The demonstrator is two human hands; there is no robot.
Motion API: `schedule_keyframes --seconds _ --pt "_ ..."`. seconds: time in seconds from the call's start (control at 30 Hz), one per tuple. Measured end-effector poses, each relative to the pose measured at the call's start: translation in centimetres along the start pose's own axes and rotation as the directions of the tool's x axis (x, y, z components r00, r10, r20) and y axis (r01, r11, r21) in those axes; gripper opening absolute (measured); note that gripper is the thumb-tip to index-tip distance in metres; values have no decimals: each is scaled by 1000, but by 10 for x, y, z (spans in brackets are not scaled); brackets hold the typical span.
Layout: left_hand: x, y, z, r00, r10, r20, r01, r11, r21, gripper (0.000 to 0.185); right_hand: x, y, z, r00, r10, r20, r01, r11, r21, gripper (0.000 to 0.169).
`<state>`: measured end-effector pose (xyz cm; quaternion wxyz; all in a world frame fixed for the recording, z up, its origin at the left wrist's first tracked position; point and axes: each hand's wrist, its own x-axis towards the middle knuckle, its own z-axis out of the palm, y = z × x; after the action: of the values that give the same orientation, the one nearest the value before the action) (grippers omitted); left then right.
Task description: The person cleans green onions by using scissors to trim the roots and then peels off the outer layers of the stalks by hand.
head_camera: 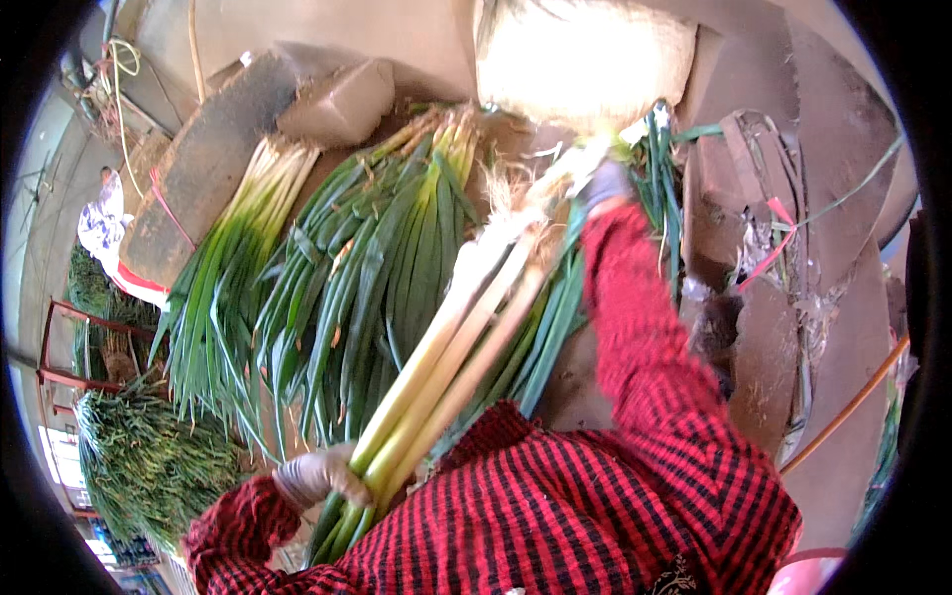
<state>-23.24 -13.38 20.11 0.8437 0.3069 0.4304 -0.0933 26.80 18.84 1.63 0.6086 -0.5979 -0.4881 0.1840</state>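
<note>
My left hand point(323, 476), in a grey glove, grips several thick long green onions point(446, 335) where the pale stalks turn green. They lie slantwise in front of my body, with their rooty white ends pointing up and away. My right hand point(608, 186), gloved and blurred, is at the white ends of more green onions point(584, 160) beyond them. Its fingers are mostly hidden, so its hold is unclear. Under and beside the held stalks lie more green leaves point(554, 342). A large bundle of green onions point(372, 260) and a smaller bundle point(242, 260) lie to the left.
A brightly lit pale block or sack point(584, 63) stands at the far side. A dirty board point(212, 163) and a foam block point(338, 104) lie at upper left. Piled green onions point(149, 454) fill the lower left, near a red metal frame point(82, 379). Pink ties point(777, 230) hang at right.
</note>
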Motion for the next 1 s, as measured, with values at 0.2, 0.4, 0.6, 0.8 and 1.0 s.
schedule_keyframes --seconds 0.2,0.4,0.6,0.8,1.0 --pt "-28 -82 -16 986 -21 -168 20 1000 -11 82 102 -65 -159 971 90 -220 -68 992 105 44" --pt "-10 -91 -26 979 -18 -201 20 1000 9 84 -55 -188 -18 506 -236 830 437 899 -11 82" --pt "7 -78 -56 996 42 83 -40 999 -27 88 -157 -176 5 207 -653 728 731 598 328 40" --pt "25 -85 -71 974 3 227 0 1000 -14 93 -162 -185 -25 542 -222 810 71 973 219 17" --pt "43 -92 -86 929 72 363 -69 997 -20 97 -163 -202 -52 276 -385 881 604 782 153 29"
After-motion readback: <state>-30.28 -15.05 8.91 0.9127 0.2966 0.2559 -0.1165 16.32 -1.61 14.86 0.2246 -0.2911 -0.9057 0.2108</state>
